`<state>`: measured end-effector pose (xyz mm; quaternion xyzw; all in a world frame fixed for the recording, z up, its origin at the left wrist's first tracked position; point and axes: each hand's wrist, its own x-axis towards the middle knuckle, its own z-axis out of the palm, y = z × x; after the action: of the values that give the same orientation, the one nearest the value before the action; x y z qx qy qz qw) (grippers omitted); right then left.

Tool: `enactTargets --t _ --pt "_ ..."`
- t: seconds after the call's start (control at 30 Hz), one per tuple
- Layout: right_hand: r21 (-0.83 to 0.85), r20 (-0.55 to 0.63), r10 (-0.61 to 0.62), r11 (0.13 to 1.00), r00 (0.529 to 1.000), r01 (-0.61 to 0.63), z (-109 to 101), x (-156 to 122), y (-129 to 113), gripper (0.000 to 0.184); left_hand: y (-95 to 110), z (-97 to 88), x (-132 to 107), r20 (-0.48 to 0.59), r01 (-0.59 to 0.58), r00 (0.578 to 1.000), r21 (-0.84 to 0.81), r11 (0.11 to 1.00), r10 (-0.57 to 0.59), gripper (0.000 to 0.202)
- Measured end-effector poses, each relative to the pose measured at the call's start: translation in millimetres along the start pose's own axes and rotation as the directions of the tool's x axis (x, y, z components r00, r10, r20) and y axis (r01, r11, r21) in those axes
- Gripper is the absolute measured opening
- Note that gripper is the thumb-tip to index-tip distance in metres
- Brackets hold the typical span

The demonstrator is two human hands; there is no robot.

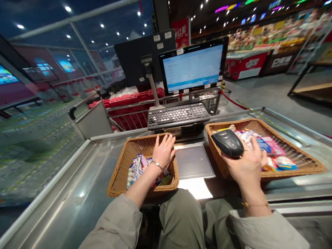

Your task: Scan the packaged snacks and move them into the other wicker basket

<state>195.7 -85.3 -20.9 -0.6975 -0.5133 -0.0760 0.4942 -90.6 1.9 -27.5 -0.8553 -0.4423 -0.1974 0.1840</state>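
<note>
My left hand (164, 150) reaches over the left wicker basket (115, 173), fingers stretched out near its far right rim; whether they touch the rim I cannot tell. Inside that basket lie several small packets (138, 163), partly covered by my forearm. My right hand (246, 165) is wrapped round a black barcode scanner (228, 142), whose handle is hidden in my grip. The scanner sits above the left side of the right wicker basket (300, 163). Colourful packages (270, 144) fill part of that basket, among them a blue and white round pack (285, 163).
Between the baskets a flat grey plate (194, 161) is set in the metal counter (99, 156). Behind it stand a keyboard (178, 115) and a lit monitor (194, 69). Beyond are a shopping cart (127, 116) and a red freezer chest (247, 65).
</note>
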Motion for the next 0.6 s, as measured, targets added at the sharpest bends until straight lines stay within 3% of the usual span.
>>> enactTargets --t 0.2,0.43,0.5,0.6 --pt "0.017 0.069 -0.085 0.996 0.994 0.084 24 -6 -23 0.061 -35 1.9 -40 0.114 0.031 0.993 0.049 0.998 -0.037 0.05" --pt "0.033 0.139 -0.152 0.988 0.979 0.149 49 -14 -37 0.056 -62 13.3 -66 0.264 0.021 0.964 0.049 0.999 -0.033 0.046" --pt "0.032 0.151 -0.163 0.987 0.975 0.16 53 -16 -37 0.054 -70 17.6 -70 0.362 0.01 0.932 0.028 1.0 -0.019 0.046" --pt "0.025 0.158 -0.168 0.986 0.973 0.167 58 -20 -36 0.051 -84 24.2 -74 0.56 -0.009 0.828 0.004 1.0 0.005 0.044"
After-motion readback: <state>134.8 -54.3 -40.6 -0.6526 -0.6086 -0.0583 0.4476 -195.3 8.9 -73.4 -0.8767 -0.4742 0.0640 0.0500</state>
